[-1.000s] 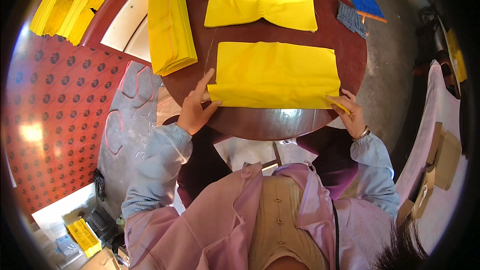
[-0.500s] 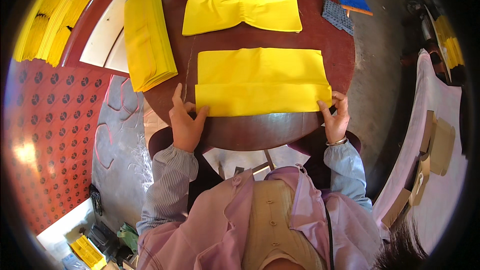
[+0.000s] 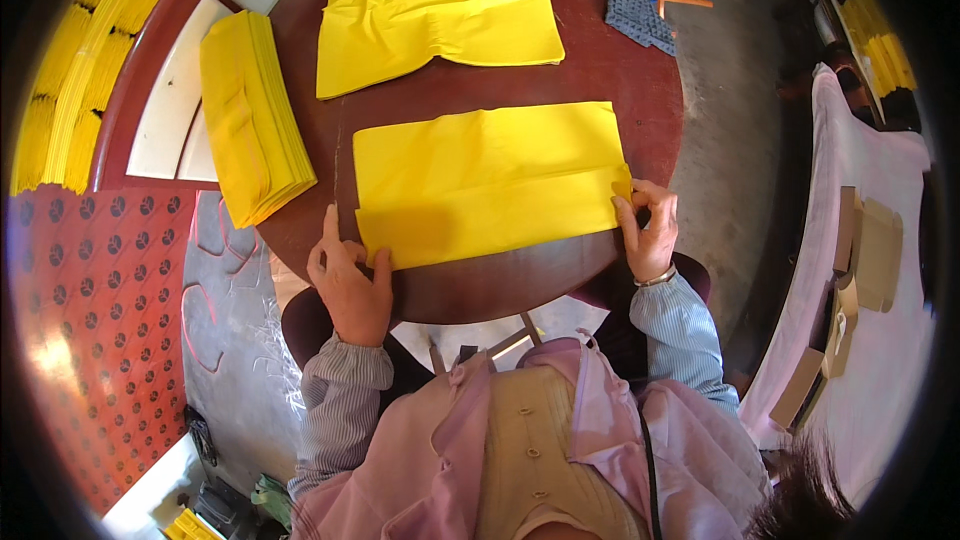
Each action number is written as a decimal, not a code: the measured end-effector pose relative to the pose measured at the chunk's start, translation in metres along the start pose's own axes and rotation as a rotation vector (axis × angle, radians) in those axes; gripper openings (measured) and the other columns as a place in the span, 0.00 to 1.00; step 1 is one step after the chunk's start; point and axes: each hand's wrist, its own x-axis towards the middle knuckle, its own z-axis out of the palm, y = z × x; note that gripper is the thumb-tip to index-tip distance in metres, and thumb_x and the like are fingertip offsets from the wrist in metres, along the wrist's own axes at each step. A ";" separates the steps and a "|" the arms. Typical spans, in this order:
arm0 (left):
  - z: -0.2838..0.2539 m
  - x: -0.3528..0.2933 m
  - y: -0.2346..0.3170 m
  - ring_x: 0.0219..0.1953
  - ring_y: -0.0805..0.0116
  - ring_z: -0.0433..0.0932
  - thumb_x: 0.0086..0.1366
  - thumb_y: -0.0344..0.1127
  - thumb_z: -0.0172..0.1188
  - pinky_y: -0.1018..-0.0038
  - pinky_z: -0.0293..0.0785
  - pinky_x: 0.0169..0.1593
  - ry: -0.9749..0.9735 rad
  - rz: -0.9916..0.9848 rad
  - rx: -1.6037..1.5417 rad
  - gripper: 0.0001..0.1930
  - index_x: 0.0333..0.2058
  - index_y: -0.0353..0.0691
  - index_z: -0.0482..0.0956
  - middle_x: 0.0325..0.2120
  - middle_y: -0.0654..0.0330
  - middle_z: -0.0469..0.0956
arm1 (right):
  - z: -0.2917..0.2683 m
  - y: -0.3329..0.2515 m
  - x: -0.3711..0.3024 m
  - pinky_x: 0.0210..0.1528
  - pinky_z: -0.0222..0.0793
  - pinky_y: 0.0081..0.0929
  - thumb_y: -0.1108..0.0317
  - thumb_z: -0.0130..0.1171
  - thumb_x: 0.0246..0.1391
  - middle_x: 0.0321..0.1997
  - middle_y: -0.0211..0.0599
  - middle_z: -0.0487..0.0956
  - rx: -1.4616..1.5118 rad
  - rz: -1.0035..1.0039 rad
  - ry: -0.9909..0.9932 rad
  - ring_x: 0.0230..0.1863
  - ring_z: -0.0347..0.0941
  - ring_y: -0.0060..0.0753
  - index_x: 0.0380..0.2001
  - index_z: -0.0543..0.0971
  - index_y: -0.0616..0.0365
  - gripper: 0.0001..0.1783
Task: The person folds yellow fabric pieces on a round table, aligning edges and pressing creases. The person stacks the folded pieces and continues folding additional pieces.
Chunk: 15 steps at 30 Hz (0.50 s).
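I see one folded sheet (image 3: 490, 180) on the worktop (image 3: 640, 90), long axis left-to-right, right end angled away; the right hand (image 3: 648, 228) pinches that end, the left hand (image 3: 352, 285) touches the opposite corner, grip unclear. Beyond: one creased sheet (image 3: 440, 20); leftward, one stack (image 3: 255, 115).

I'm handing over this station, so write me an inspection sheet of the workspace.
Surface: dark red table; pale line, perhaps a crack, at left.
Job's things: folded yellow sheet in front; yellow piece beyond it; yellow stack at left.
Clutter: grey-blue cloth at the table's far right.
Hands: left hand at the sheet's near left corner; right hand at its right edge.
Cables: black coil at lower left, perhaps a cable.
Surroundings: cardboard boxes at right.
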 end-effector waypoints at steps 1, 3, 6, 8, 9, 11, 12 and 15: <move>0.000 0.001 0.001 0.45 0.58 0.75 0.60 0.25 0.73 0.58 0.61 0.68 -0.003 -0.009 0.006 0.46 0.75 0.33 0.61 0.28 0.62 0.74 | -0.001 0.000 -0.001 0.42 0.70 0.36 0.78 0.75 0.55 0.35 0.34 0.78 -0.029 -0.027 0.014 0.36 0.72 0.39 0.48 0.80 0.58 0.19; -0.001 0.002 0.002 0.43 0.59 0.75 0.61 0.25 0.73 0.58 0.61 0.68 -0.015 -0.025 0.001 0.46 0.75 0.33 0.61 0.28 0.63 0.74 | -0.001 0.001 -0.003 0.41 0.69 0.36 0.78 0.75 0.55 0.34 0.34 0.78 -0.051 -0.085 0.020 0.35 0.72 0.39 0.48 0.81 0.57 0.19; -0.002 0.003 0.002 0.40 0.60 0.75 0.62 0.26 0.72 0.59 0.61 0.68 -0.037 -0.033 -0.016 0.45 0.75 0.32 0.61 0.28 0.63 0.74 | 0.000 0.000 -0.006 0.39 0.68 0.35 0.78 0.75 0.55 0.33 0.34 0.78 -0.040 -0.100 0.036 0.33 0.72 0.38 0.48 0.81 0.56 0.19; -0.001 0.002 0.001 0.38 0.62 0.75 0.62 0.28 0.72 0.59 0.62 0.67 -0.044 -0.021 -0.005 0.44 0.75 0.32 0.61 0.28 0.64 0.74 | 0.001 -0.001 -0.008 0.38 0.68 0.35 0.79 0.75 0.55 0.33 0.34 0.78 0.001 -0.065 0.035 0.33 0.72 0.37 0.48 0.81 0.55 0.19; -0.001 0.002 0.001 0.38 0.62 0.75 0.63 0.28 0.72 0.60 0.62 0.65 -0.042 -0.012 0.009 0.44 0.75 0.31 0.61 0.28 0.65 0.74 | 0.002 -0.002 -0.009 0.38 0.68 0.35 0.79 0.75 0.54 0.32 0.34 0.77 -0.035 -0.075 0.043 0.32 0.71 0.37 0.48 0.82 0.55 0.19; 0.001 0.003 -0.001 0.38 0.63 0.75 0.63 0.29 0.72 0.61 0.62 0.63 -0.038 0.018 0.029 0.44 0.75 0.31 0.61 0.28 0.65 0.74 | 0.003 -0.004 -0.008 0.38 0.68 0.35 0.80 0.75 0.54 0.31 0.34 0.75 -0.045 -0.056 0.039 0.31 0.71 0.37 0.48 0.82 0.55 0.19; 0.001 0.004 -0.002 0.38 0.63 0.75 0.63 0.30 0.72 0.61 0.62 0.62 -0.021 0.025 0.053 0.44 0.75 0.31 0.62 0.28 0.65 0.74 | 0.003 -0.005 -0.008 0.38 0.68 0.35 0.80 0.74 0.54 0.31 0.34 0.75 -0.058 -0.063 0.040 0.31 0.71 0.37 0.48 0.82 0.55 0.19; 0.002 0.005 -0.004 0.37 0.63 0.74 0.63 0.31 0.72 0.61 0.62 0.59 -0.014 0.045 0.054 0.43 0.74 0.31 0.63 0.29 0.65 0.73 | 0.004 -0.005 -0.006 0.38 0.67 0.36 0.81 0.73 0.54 0.31 0.35 0.76 -0.085 -0.054 0.026 0.31 0.71 0.38 0.49 0.83 0.55 0.20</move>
